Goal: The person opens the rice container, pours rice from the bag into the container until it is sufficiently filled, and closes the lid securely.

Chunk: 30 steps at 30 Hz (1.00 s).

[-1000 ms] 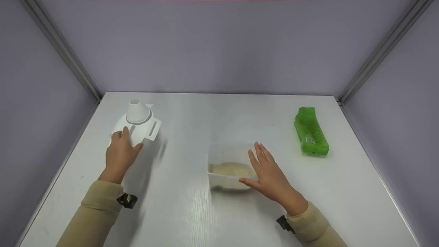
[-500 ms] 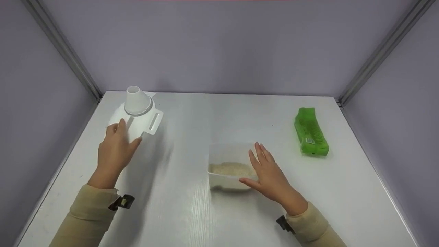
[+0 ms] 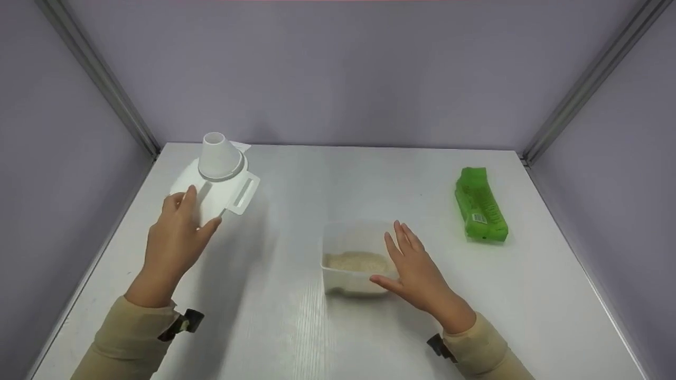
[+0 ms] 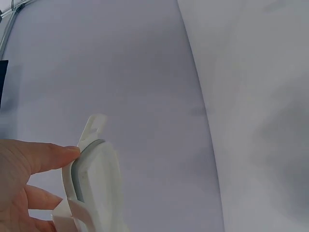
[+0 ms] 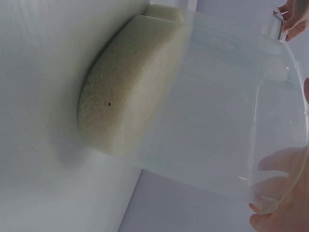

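Note:
My left hand (image 3: 175, 232) grips a white plastic lid (image 3: 216, 198) by its near edge, at the left of the head view. The lid has slotted side flaps, and a white cone-shaped piece (image 3: 220, 157) stands up from its top. It is held above the table, its shadow falling to the right. In the left wrist view the lid (image 4: 99, 183) appears almost edge-on, with a grey seal. A clear plastic container (image 3: 348, 282) stands upright, partly filled with pale grains (image 3: 356, 261) like rice. My right hand (image 3: 422, 279) rests at its right side, fingers straight and spread.
A crumpled green bag (image 3: 481, 206) with a white label lies on the right of the white table (image 3: 296, 174). Grey-violet walls (image 3: 338, 74) enclose the table at the back and both sides.
My left hand has raised the lid with its cone-shaped piece and shifted it slightly right, tilting it a little. The right hand, container and green bag keep their places.

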Tool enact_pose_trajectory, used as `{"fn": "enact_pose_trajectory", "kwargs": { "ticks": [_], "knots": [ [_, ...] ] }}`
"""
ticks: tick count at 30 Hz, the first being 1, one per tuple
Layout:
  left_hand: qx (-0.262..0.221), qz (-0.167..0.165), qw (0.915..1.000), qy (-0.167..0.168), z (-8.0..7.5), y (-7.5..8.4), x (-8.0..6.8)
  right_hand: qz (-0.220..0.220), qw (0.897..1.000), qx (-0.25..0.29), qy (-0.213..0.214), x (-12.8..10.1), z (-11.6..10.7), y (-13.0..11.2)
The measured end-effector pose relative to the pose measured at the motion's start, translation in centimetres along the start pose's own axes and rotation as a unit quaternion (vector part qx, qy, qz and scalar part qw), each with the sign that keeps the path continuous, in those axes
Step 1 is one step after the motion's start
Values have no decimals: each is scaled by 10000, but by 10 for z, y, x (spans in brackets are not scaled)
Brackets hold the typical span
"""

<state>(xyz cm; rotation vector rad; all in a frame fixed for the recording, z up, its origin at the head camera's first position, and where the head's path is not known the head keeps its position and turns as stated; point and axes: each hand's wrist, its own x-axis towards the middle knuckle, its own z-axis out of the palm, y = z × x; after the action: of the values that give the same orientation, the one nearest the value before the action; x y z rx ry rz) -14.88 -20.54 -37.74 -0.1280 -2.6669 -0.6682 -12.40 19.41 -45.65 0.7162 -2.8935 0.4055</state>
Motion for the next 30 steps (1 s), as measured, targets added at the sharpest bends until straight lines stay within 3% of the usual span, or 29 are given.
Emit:
{"fn": "enact_pose_trajectory", "kwargs": {
  "ticks": [7, 30],
  "knots": [
    [-39, 3, 9997, -234, -6, 9, -6, -33, 10000, 14, 40, 2, 2, 0],
    [-373, 532, 9978, -157, 2, 28, -14, 53, 9999, 89, 50, 0, 0, 4]
  ]
}}
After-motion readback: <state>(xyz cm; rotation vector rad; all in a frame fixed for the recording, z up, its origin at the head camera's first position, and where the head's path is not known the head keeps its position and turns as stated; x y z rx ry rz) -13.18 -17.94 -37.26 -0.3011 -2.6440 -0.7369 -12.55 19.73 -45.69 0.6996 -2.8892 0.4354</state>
